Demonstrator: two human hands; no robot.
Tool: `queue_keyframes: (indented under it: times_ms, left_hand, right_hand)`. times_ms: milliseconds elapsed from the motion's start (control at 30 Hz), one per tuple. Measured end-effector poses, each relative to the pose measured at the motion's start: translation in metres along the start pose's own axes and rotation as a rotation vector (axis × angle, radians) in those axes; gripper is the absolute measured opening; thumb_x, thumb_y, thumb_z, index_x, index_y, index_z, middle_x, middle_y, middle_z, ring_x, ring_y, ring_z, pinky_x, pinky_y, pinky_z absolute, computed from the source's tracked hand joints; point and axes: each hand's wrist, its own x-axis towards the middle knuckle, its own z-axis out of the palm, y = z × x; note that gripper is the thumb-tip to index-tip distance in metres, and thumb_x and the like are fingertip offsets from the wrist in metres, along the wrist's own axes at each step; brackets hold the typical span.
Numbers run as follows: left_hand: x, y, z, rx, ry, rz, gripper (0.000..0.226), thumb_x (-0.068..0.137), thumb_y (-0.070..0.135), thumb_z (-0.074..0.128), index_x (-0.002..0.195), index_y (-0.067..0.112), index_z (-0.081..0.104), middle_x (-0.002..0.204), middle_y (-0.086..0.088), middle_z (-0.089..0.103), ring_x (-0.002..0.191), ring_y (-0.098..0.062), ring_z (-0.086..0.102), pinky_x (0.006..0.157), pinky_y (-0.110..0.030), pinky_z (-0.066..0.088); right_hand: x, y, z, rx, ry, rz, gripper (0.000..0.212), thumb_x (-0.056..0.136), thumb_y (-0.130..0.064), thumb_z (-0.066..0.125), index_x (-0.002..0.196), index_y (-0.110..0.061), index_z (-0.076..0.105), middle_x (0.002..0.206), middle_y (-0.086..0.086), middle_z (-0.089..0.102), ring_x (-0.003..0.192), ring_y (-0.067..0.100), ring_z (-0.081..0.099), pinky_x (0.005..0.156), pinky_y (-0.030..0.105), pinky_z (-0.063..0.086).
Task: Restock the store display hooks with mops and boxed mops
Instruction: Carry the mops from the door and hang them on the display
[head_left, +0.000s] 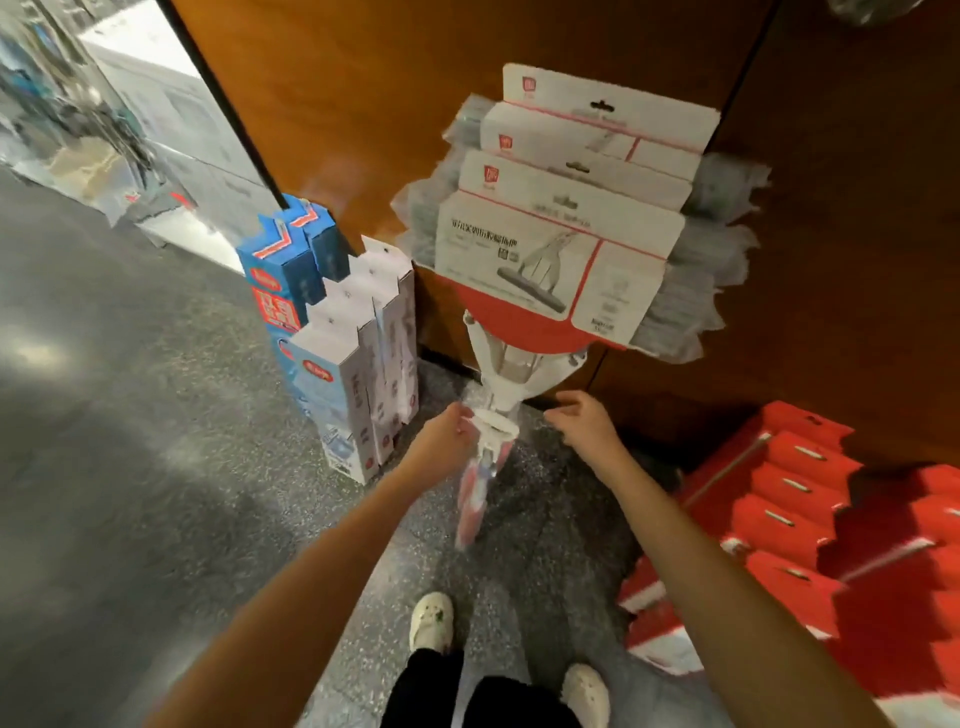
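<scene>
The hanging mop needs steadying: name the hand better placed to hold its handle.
Left. The left hand pinches the white plastic mop handle below the red-and-white cardboard header; the right hand hovers open beside it, touching nothing.

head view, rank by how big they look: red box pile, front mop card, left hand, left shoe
1. red box pile
2. front mop card
3. left hand and left shoe look about alike, so unranked

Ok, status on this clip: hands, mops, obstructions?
Left hand on hanging mop handle, grip unclear. Right hand open, beside it. Mops hang against wall. Boxed mops on floor, untouched.
</scene>
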Motion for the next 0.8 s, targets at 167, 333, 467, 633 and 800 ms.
queue_keyframes:
  times_ms: [167, 333, 467, 633, 800]
  left_hand:
    - [0.050, -0.008, -0.006, -0.037, -0.049, 0.073, 0.035, 0.097, 0.018, 0.046, 0.129, 0.004, 0.045, 0.116, -0.016, 0.060, 0.101, -0.030, 0.059, 0.078, -0.028, 0.042]
    - [0.102, -0.008, 0.007, -0.228, -0.091, 0.140, 0.044, 0.095, 0.024, 0.053, 0.134, 0.009, 0.038, 0.117, -0.004, 0.056, 0.110, -0.022, 0.057, 0.087, -0.027, 0.047]
    - [0.131, -0.008, 0.023, -0.373, -0.111, 0.202, 0.056, 0.093, 0.028, 0.058, 0.139, 0.014, 0.028, 0.120, 0.007, 0.052, 0.103, -0.004, 0.054, 0.079, -0.015, 0.048]
    - [0.136, -0.017, 0.030, -0.437, -0.102, 0.227, 0.054, 0.093, 0.024, 0.057, 0.136, 0.010, 0.027, 0.121, 0.001, 0.049, 0.117, -0.018, 0.052, 0.099, -0.041, 0.048]
    - [0.111, -0.003, 0.014, -0.440, -0.145, 0.273, 0.049, 0.094, 0.012, 0.055, 0.136, 0.005, 0.029, 0.122, -0.007, 0.049, 0.116, -0.021, 0.053, 0.095, -0.032, 0.049]
  right_hand:
    - [0.040, 0.000, 0.019, 0.132, 0.105, 0.048, 0.039, 0.087, -0.027, 0.066, 0.120, -0.010, 0.053, 0.106, 0.002, 0.059, 0.105, 0.021, 0.059, 0.091, 0.037, 0.048]
    - [0.067, 0.013, 0.023, 0.056, 0.258, -0.040, 0.044, 0.083, -0.035, 0.071, 0.114, -0.008, 0.055, 0.106, 0.000, 0.061, 0.098, 0.014, 0.058, 0.078, 0.023, 0.040]
    - [0.079, 0.026, 0.028, 0.111, 0.200, -0.142, 0.046, 0.084, -0.029, 0.071, 0.124, -0.015, 0.052, 0.116, -0.003, 0.062, 0.105, 0.011, 0.059, 0.089, 0.027, 0.046]
    - [0.077, 0.032, 0.038, 0.148, 0.219, -0.207, 0.047, 0.086, -0.028, 0.069, 0.127, -0.020, 0.046, 0.117, -0.004, 0.062, 0.109, 0.013, 0.060, 0.096, 0.042, 0.051]
    - [0.044, 0.021, 0.037, 0.137, 0.244, -0.225, 0.037, 0.086, -0.023, 0.069, 0.116, -0.020, 0.049, 0.109, -0.004, 0.063, 0.104, 0.013, 0.061, 0.095, 0.043, 0.051]
